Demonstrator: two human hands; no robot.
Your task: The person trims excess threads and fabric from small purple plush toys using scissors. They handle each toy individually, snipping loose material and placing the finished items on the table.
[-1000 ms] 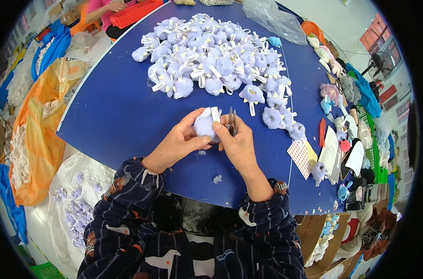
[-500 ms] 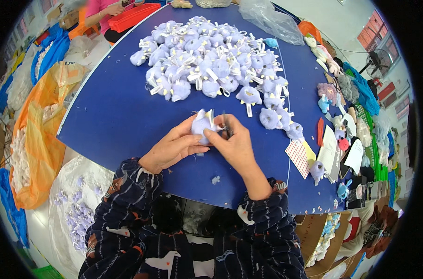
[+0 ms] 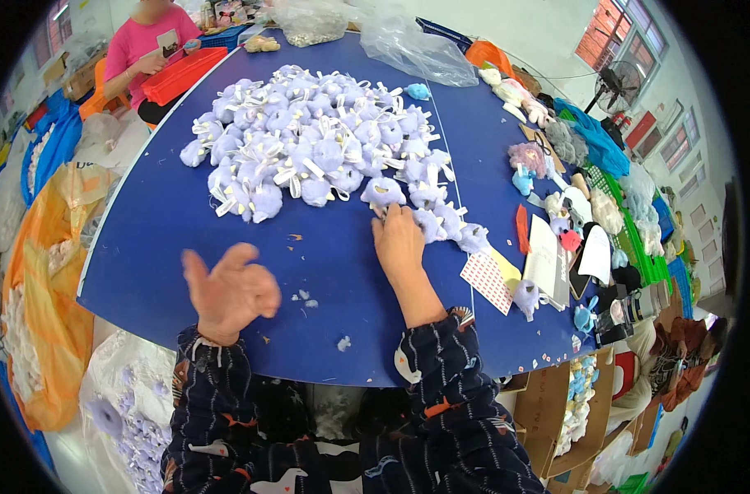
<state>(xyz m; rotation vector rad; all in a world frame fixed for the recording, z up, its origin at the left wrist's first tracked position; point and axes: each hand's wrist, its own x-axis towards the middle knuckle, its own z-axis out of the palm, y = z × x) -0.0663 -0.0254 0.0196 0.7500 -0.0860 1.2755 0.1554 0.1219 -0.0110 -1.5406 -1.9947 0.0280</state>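
Left hand (image 3: 229,290): raised, palm side turned toward the camera, fingers spread and loosely curled, thumb out to the left. Empty; nothing within its grip. Wrist bent back slightly; forearm in a dark patterned sleeve rises from the lower edge.

Right hand (image 3: 399,239): stretched forward, back of the hand up, palm down, fingers pointing away from the body and close together. Fingertips partly hidden, so whether they pinch anything cannot be told. Wrist straight and bare; forearm in the same dark patterned sleeve, angled up from the lower right. Hands well apart.
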